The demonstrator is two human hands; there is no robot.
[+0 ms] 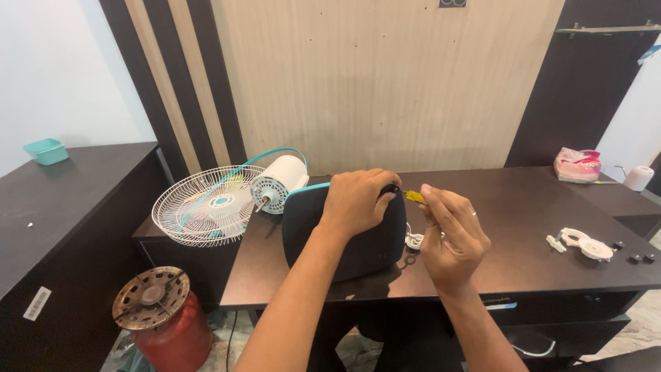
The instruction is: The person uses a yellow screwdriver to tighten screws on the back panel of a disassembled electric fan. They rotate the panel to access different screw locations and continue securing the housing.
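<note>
A dark fan base stands tipped up on the brown table, its underside facing me. My left hand grips its top edge. My right hand pinches a screwdriver with a yellow handle, the tip pointing left at the top of the base near my left fingers. Behind the base lies the white fan motor with its bare shaft, and a white wire fan guard leans beside it at the left.
White plastic parts and small dark knobs lie at the table's right. A pink bag and a white roll sit at the back right. A red gas cylinder stands on the floor at the left; a teal tray rests on the side cabinet.
</note>
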